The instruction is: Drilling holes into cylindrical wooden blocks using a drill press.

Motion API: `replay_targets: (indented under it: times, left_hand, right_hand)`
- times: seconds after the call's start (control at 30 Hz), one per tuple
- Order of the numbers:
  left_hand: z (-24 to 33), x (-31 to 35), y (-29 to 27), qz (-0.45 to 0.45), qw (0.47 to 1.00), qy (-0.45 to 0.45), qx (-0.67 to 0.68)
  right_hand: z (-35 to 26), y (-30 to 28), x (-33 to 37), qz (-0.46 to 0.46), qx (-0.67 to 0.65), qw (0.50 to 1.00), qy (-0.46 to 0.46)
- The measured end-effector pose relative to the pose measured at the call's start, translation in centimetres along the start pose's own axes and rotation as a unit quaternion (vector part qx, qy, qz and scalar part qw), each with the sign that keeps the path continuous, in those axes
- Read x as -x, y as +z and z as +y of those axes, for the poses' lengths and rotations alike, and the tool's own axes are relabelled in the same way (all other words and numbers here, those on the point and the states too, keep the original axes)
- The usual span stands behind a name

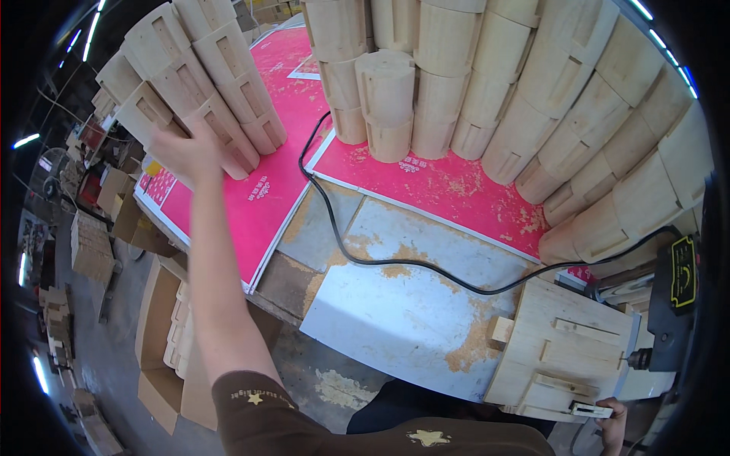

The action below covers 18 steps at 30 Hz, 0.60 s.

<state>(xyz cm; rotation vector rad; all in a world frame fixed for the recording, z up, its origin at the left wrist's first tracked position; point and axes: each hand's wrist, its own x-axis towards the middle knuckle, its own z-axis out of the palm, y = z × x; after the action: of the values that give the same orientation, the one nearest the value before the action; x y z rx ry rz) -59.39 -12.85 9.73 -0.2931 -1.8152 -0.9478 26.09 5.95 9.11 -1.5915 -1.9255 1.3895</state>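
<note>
My left hand (186, 150) is stretched out to the far left, at the nearest stacks of pale wooden cylinders (163, 61) with slots cut in their sides. Its fingers are smeared by motion, so whether it grasps a cylinder cannot be made out. At the lower right, the fingers of my right hand (613, 422) are closed on the end of a small metal bar (591, 410). That bar lies against the lower edge of a wooden board (566, 346) with raised strips. The board stands before the chuck of a drill (645, 358).
Tall stacks of wooden cylinders (391, 106) line the back on pink sheeting (464, 201). A black cable (395, 262) crosses the worktop to the drill. Sawdust lies on the white panel (380, 319). An open cardboard box (156, 357) with wooden pieces stands at the lower left.
</note>
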Motion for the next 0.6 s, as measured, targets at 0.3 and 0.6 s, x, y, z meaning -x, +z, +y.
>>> replay_targets:
  times: [0.3,0.6]
  left_hand:
    - [20.7,16.1,3.1,-0.286,0.917,-0.123,0.250]
    - [23.5,15.9,4.2,-0.216,0.941,-0.191,0.179]
  right_hand:
    - [0.6,0.7,0.0,0.039,-0.046,0.998,-0.012]
    - [0.5,1.0,-0.1,0.026,-0.048,0.998,-0.036]
